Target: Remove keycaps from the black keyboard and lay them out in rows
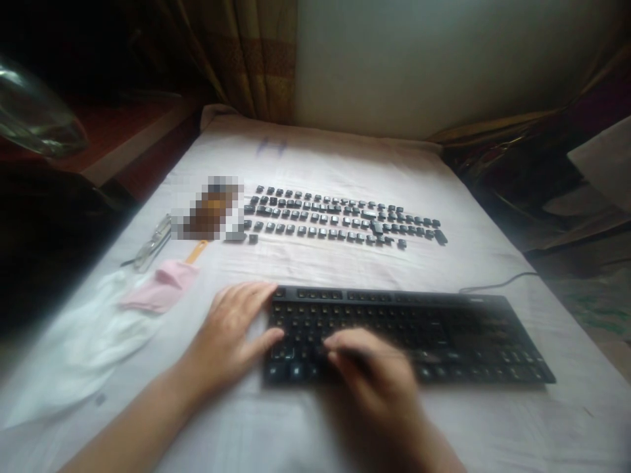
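A black computer keyboard (419, 328) lies on the white cloth, its keycaps off over most of the board. At its left end my left hand (234, 322) grips it, fingertips on the top corner and thumb on the left side. My right hand (379, 368) is closed in a pinch over the lower left part of the keyboard. Something dark and slim shows within its fingers, too blurred to name. Beyond the keyboard, loose black keycaps (323, 233) lie in several rows, set out roughly in keyboard order.
Left of the keycaps are a pixelated brown item (211, 210), glasses (152, 243), a pink cloth (162, 286) with an orange stick (197, 251), and a crumpled white cloth (93, 348). The keyboard's cable (503, 284) runs right. A curtain (266, 66) hangs behind.
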Demonstrator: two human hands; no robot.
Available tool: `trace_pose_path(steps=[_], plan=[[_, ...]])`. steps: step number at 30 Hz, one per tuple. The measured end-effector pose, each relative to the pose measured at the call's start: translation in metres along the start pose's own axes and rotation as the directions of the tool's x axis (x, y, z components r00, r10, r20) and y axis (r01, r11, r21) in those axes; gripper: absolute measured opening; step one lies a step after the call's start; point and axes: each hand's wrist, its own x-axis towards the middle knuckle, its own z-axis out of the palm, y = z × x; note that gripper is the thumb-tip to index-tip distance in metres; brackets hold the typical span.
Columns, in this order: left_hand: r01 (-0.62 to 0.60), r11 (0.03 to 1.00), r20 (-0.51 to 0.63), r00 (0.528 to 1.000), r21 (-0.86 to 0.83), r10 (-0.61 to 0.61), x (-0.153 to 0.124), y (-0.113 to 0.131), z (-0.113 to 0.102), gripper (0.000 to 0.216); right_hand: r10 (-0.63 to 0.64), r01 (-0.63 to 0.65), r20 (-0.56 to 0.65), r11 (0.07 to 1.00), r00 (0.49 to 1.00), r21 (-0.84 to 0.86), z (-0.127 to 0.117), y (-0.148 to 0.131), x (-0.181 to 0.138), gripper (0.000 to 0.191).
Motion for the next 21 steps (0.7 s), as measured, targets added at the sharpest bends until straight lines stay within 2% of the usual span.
trace_pose_path(steps=[11, 21], plan=[[-0.025, 1.000, -0.011, 1.000, 0.011, 0.025, 0.002, 0.003, 0.000, 0.047, -0.159, 0.170, 0.071, 0.965, 0.985, -0.198, 0.007, 0.008, -0.010, 0.016], [-0.005, 1.000, -0.001, 1.000, -0.009, 0.005, 0.003, 0.005, 0.000, 0.049, -0.230, 0.247, 0.120, 0.955, 0.966, -0.162, 0.005, 0.012, -0.004, 0.014]])
